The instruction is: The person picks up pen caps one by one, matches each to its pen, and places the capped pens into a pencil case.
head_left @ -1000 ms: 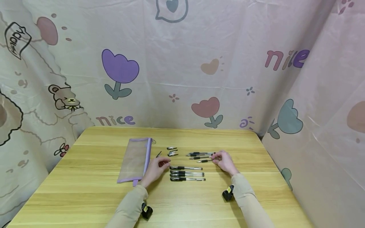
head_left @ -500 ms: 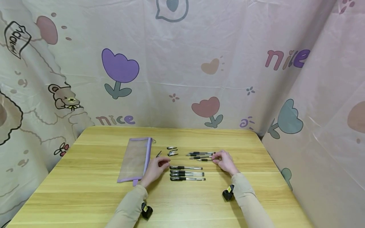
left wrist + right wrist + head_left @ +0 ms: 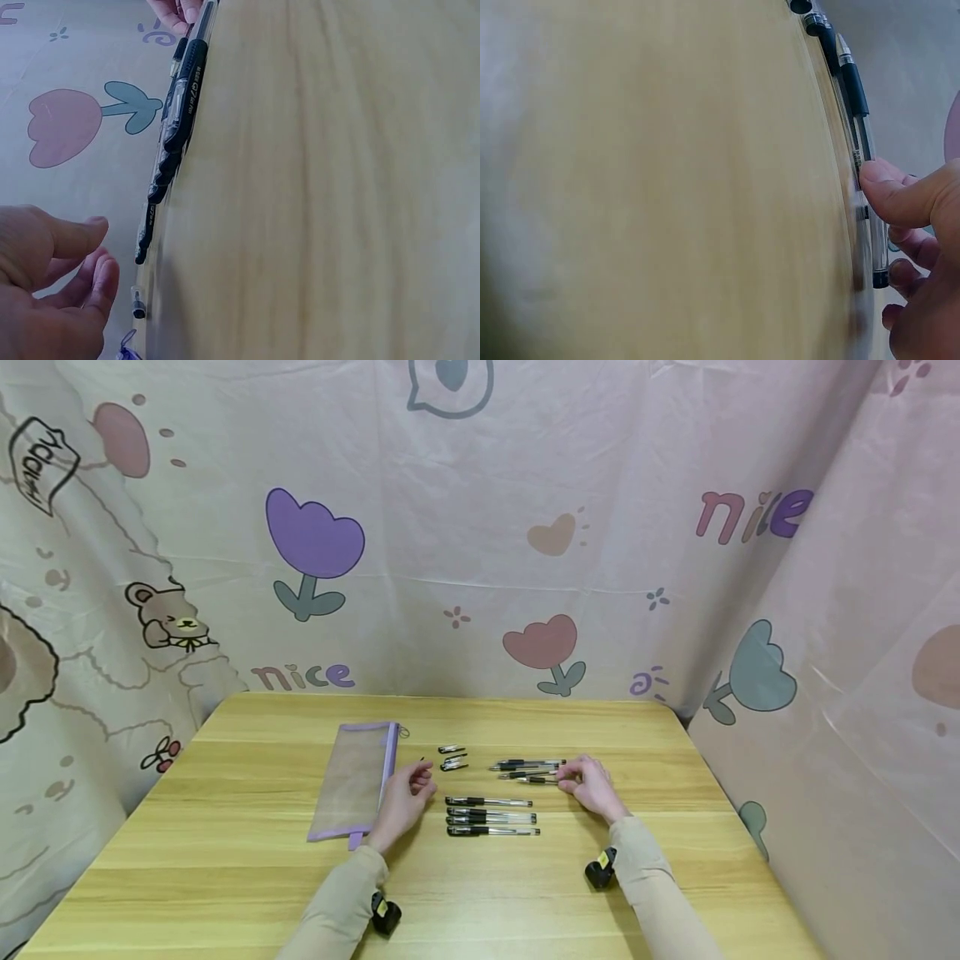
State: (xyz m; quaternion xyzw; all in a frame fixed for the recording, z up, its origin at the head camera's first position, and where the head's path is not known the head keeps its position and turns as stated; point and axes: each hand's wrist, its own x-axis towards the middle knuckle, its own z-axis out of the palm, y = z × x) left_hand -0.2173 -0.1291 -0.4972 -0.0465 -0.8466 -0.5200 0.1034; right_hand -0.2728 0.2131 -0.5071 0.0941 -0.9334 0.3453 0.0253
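My right hand [image 3: 590, 787] pinches the rear of an uncapped gel pen [image 3: 855, 90] between thumb and fingers, its tip pointing left. Beyond it lie more uncapped pens [image 3: 525, 764]. Over the table beside the pouch, my left hand [image 3: 405, 802] has loosely bent fingers, with a gap between thumb and fingertips and nothing held. A small pen cap [image 3: 139, 302] lies just past those fingertips, mostly hidden behind the hand in the head view. Several capped black gel pens [image 3: 492, 832] lie in a row between the hands. Loose clear caps [image 3: 453, 764] lie behind that row.
A mesh zip pouch [image 3: 348, 785] with purple edging lies flat on the left of the wooden table [image 3: 225, 827], right by the left hand. A patterned curtain [image 3: 450, 552] hangs along the table's back and sides.
My left hand has moved a little left from the ends of the capped pens, covering most of the lone cap. The pen in my right hand has shifted slightly back, towards the other uncapped pens.
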